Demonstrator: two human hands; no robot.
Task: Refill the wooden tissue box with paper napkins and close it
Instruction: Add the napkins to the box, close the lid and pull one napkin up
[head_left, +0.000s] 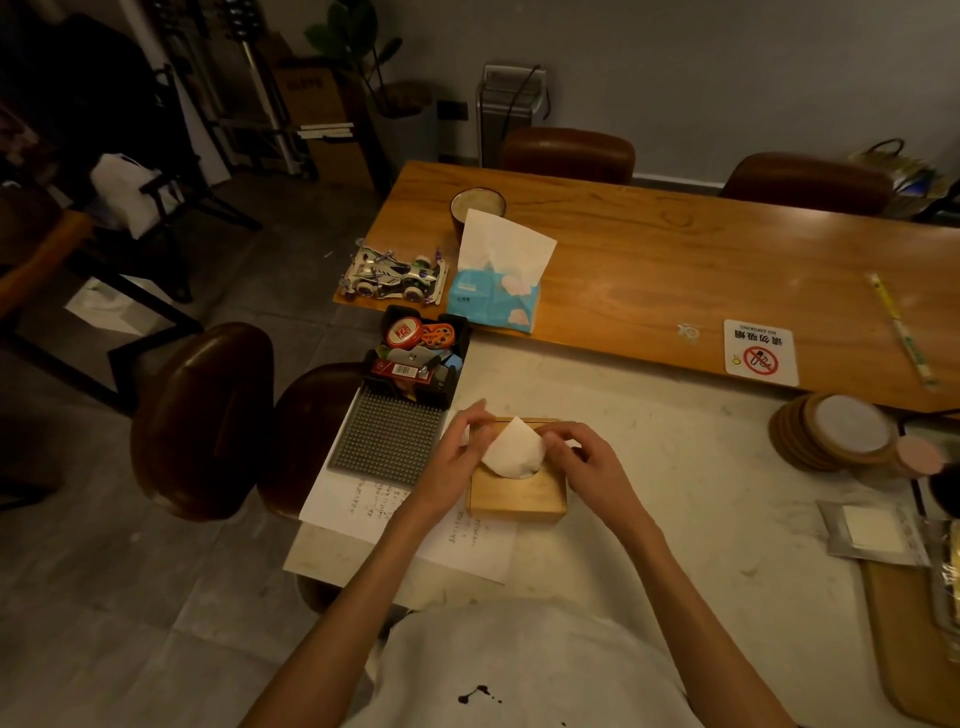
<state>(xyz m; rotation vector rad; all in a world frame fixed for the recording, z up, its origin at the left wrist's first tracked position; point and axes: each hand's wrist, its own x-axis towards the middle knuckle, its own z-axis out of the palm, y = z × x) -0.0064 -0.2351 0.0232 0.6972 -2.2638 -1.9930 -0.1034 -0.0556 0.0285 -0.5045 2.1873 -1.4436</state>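
A small wooden tissue box (517, 496) sits on the pale marble table in front of me, its lid on top. A white paper napkin (511, 449) sticks up through the round hole in the lid. My left hand (460, 454) rests on the box's left side, fingers touching the napkin's left edge. My right hand (584, 460) pinches the napkin's right edge above the box. A blue soft pack of tissues (496, 293) stands farther back on the wooden table, one white tissue poking out of it.
A black tray of small items (415, 358) and a grey studded mat (389, 441) lie left of the box, over a written sheet (467, 540). A toy race car (395, 273), a cup (478, 205), stacked coasters (836, 439) and a no-smoking sign (761, 353) are around. Chairs stand left.
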